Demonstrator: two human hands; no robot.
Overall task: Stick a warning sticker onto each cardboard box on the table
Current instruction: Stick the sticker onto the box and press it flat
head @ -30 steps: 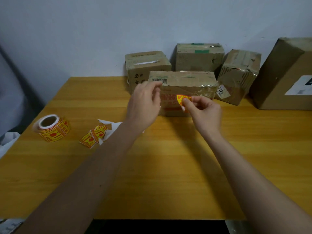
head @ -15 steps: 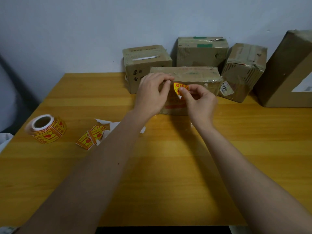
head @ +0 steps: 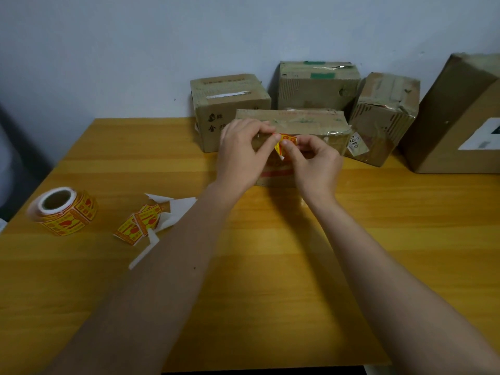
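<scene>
A yellow and red warning sticker [head: 286, 142] is held in front of a flat cardboard box [head: 308, 123] near the middle of the table. My left hand [head: 243, 154] pinches its left edge, and my right hand [head: 315, 163] pinches its lower right part. A white scrap of backing hangs below the sticker. Both hands cover much of the box's front face. Behind stand a box with black print [head: 227, 101], a box with green tape [head: 318, 83], a tilted box [head: 384, 117] and a large box [head: 457, 117] at the right.
A roll of stickers [head: 63, 212] lies at the left of the wooden table [head: 270, 266]. Loose stickers and torn white backing pieces [head: 147, 223] lie right of the roll. A pale wall rises behind the boxes.
Both hands have come together on the sticker at the box's front upper edge. My left hand moved from the box top to the sticker's left side.
</scene>
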